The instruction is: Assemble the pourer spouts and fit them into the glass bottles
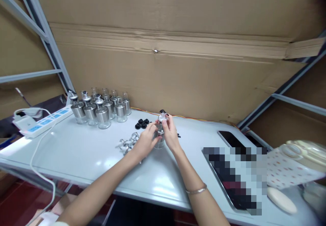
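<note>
A glass bottle [159, 144] with a metal band stands upright on the table in front of me. My left hand [147, 138] is closed round its body from the left. At the top, my right hand [170, 131] grips the silver pourer cap [162, 117], which has a black tip. The fingers hide part of the bottle's neck and band. Beside my left hand lie several silver cap parts [127, 144]. Small black stoppers [141, 123] sit behind that hand, and a few black pieces [178, 135] show just past my right hand.
Several glass bottles with metal bands [103, 117] stand at the back left, three of them capped. A white power strip [48, 122] with a cable lies at the left. On the right are a phone [231, 140], a blurred-out tablet, a spotted pouch [282, 168] and a white oval object [281, 200].
</note>
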Demonstrator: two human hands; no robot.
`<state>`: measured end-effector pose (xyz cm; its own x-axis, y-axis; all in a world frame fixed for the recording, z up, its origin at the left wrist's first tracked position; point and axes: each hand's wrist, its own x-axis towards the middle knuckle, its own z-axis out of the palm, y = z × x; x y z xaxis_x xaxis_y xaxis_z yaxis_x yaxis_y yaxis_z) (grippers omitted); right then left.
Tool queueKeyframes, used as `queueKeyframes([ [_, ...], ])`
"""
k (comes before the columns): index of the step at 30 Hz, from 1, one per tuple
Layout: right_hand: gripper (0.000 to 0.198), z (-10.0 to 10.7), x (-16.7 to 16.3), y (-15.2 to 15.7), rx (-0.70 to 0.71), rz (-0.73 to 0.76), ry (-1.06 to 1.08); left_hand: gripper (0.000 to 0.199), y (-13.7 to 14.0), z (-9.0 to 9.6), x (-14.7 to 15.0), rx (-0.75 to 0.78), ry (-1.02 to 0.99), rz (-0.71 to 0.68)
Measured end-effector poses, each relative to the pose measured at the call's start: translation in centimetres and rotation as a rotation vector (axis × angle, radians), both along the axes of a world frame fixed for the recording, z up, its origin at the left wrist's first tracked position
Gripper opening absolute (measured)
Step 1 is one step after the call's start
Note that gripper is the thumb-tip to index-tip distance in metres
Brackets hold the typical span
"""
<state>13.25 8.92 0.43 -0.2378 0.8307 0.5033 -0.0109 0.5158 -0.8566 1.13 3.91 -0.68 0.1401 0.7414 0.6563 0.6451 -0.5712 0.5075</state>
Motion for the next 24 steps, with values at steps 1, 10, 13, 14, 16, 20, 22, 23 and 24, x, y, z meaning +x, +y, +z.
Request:
queueKeyframes([
  [1,0.039,-0.1,0.1,-0.1,0.003,0.009,-0.014,0.018,0.0,0.1,0.0,-0.006,-0.002,-0.007],
  [10,0.069,0.0,0.3,-0.3,0.257,-0.154,0.094,0.01,0.1,2.1,-0.5,0.129,-0.057,0.079],
  [13,0.063,0.0,0.7,-0.2,0.274,-0.25,0.122,0.011,0.0,3.7,-2.5,0.217,-0.124,0.185],
  [14,0.061,0.0,0.7,-0.1,0.266,-0.27,0.114,0.013,-0.1,4.2,-3.5,0.228,-0.149,0.231],
  [16,0.057,0.0,0.8,0.0,0.237,-0.287,0.08,0.017,-0.3,4.9,-6.0,0.228,-0.179,0.332],
  [20,0.048,-0.2,0.7,0.3,0.2,-0.262,-0.005,0.02,-0.5,4.3,-11.7,0.168,-0.097,0.574],
  [22,0.038,-0.3,0.6,0.4,0.209,-0.211,-0.095,0.019,-0.4,3.2,-14.0,0.115,-0.042,0.633],
  [23,0.032,-0.4,0.5,0.4,0.213,-0.175,-0.147,0.018,-0.3,2.7,-14.8,0.094,-0.016,0.644],
  [24,0.026,-0.4,0.4,0.4,0.217,-0.137,-0.193,0.018,-0.2,2.2,-15.4,0.077,0.007,0.644],
])
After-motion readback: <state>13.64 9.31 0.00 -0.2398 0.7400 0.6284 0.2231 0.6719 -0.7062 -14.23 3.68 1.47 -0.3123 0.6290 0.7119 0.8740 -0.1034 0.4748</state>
